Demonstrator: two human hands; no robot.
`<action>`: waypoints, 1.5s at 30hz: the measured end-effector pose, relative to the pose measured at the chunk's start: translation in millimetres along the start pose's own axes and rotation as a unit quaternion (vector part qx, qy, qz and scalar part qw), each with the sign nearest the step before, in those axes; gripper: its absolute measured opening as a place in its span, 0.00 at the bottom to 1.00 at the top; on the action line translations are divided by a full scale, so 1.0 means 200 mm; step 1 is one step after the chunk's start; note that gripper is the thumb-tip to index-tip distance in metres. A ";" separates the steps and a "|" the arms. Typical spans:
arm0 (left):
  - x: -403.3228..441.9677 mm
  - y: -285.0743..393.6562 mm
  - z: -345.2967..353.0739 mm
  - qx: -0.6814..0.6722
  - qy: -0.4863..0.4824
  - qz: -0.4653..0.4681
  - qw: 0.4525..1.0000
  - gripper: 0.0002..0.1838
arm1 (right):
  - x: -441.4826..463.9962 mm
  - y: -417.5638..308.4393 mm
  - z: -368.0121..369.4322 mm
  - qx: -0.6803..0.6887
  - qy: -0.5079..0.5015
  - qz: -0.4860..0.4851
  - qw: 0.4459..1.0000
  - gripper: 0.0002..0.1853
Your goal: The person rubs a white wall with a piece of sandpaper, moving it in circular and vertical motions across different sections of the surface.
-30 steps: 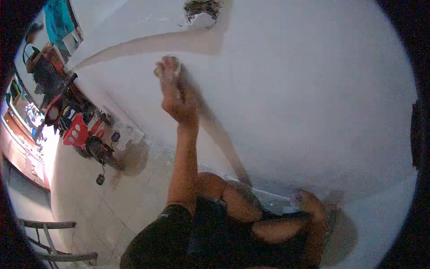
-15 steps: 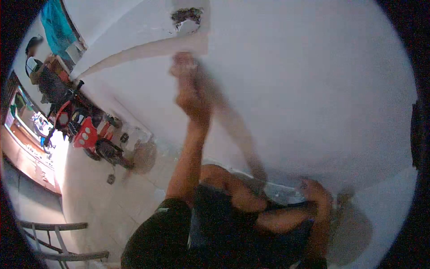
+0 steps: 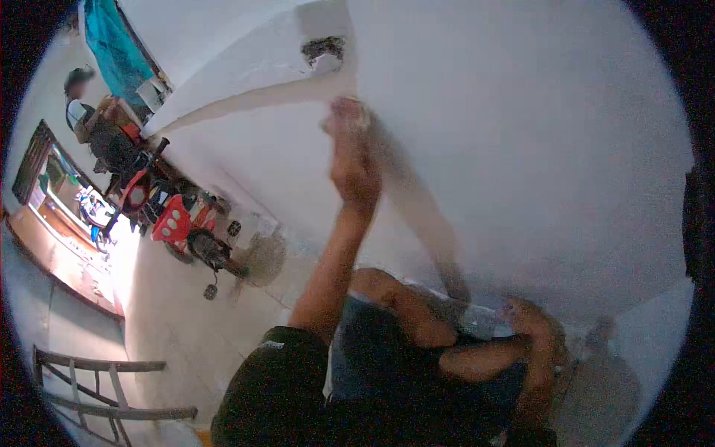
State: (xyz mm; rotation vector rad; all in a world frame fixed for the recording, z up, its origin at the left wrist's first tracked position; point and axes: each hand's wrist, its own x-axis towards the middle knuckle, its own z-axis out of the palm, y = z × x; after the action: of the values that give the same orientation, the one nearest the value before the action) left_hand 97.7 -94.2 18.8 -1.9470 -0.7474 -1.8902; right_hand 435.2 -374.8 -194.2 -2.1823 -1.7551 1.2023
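My left hand is raised at the end of a stretched arm, against or very close to the white wall. Its fingers are closed round something small and pale, too blurred to name. Just above it, the plaster has a rough broken hole. Low on the right, my right hand is held near my bent legs, with its fingers loosely apart and nothing seen in them. Dim light and blur hide its finer detail.
A red motorbike stands along the wall to the left. Behind it is another person near a teal curtain. A dark-framed rack or chair is at lower left. Bright light enters through an opening.
The camera view has shifted, so the scene sits further right and lower. My left hand has moved right along the wall relative to the hole. My right hand stays near my legs.
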 end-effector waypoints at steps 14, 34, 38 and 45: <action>0.02 -0.06 -0.02 0.015 0.042 -0.049 0.998 0.23 | -0.09 -0.16 -0.07 -0.043 0.030 0.020 0.998 0.33; -0.25 0.03 -0.12 0.066 -0.100 0.054 0.991 0.25 | -0.20 -0.15 -0.01 -0.057 0.061 -0.009 0.996 0.29; -0.25 -0.25 -0.17 0.091 0.011 -0.078 0.993 0.22 | -0.33 -0.30 -0.05 -0.085 0.122 -0.002 0.989 0.28; -0.07 -0.11 0.07 0.033 0.020 -0.046 0.998 0.25 | -0.19 -0.16 -0.04 -0.015 0.098 -0.047 0.994 0.29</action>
State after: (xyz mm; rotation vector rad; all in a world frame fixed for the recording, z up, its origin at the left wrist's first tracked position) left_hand 96.0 -69.9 0.4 -1.8587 -0.8886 -1.9267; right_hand 414.4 -393.7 -153.1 -2.1240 -1.7838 0.9134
